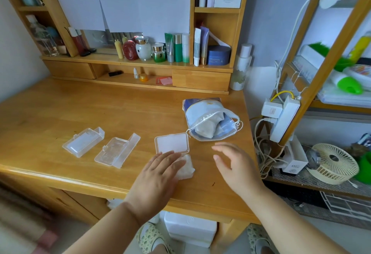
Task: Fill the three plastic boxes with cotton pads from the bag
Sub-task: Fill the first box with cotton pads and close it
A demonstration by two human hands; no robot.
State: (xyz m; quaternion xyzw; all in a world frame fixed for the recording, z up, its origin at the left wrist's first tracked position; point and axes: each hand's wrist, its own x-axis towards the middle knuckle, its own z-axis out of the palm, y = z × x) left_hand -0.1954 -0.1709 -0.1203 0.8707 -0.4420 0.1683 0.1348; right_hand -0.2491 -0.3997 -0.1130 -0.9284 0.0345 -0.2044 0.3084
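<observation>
Flat on the cotton pads [185, 168] in the nearest plastic box [172, 143], left hand [156, 175] presses, fingers together; right hand [234, 163] hovers beside, fingers loosely spread; bag [206, 119] lies just beyond.

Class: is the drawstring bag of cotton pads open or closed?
Open: the drawstring bag has a gaping mouth, white pads visible inside.

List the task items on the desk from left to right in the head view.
Leftmost open plastic box → middle open plastic box → left hand pressing on the third box → right hand, with the cotton pad bag behind it.
</observation>
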